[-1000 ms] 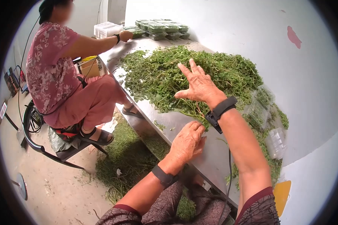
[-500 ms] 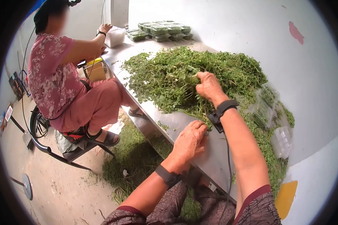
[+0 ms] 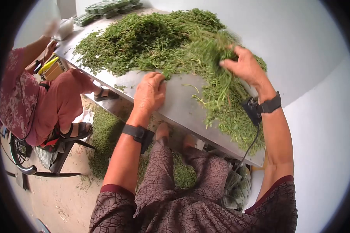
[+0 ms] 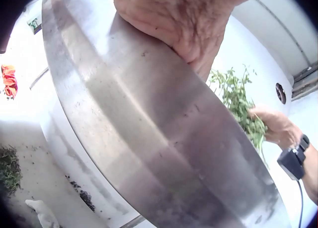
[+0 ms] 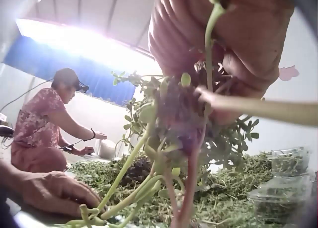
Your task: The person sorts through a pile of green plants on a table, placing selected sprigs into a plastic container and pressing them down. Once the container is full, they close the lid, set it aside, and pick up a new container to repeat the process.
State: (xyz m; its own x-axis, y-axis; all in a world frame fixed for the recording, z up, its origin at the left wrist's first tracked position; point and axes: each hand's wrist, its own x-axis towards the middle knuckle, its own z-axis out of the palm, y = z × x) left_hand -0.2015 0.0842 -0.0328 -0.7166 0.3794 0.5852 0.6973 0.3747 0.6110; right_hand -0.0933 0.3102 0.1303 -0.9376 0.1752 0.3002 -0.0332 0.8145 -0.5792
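Note:
A heap of leafy green stems (image 3: 140,39) spreads over the metal table (image 3: 182,103). My right hand (image 3: 246,68) grips a loose bunch of leafy greens (image 3: 217,50), blurred by motion, over the heap's right side. In the right wrist view, thick stems and small rounded leaves hang below these fingers. My left hand (image 3: 149,93) rests low on the table by its front edge, fingers curled, with a small green sprig (image 3: 167,74) at the fingertips. From the left wrist view, only the heel of this hand shows; its fingers are hidden.
Clear boxes packed with greens (image 3: 105,8) are stacked at the far end. Other clear plastic boxes (image 5: 278,198) lie among the greens at right. Another person (image 5: 44,121) sits at the table's left side. Loose greens (image 3: 105,143) cover the floor below; a cable (image 3: 248,147) hangs from my right wrist.
My right hand, open above the heap a second ago, has gripped a bunch and moved right with it. The head view has turned. The other person's hand has moved to the white container.

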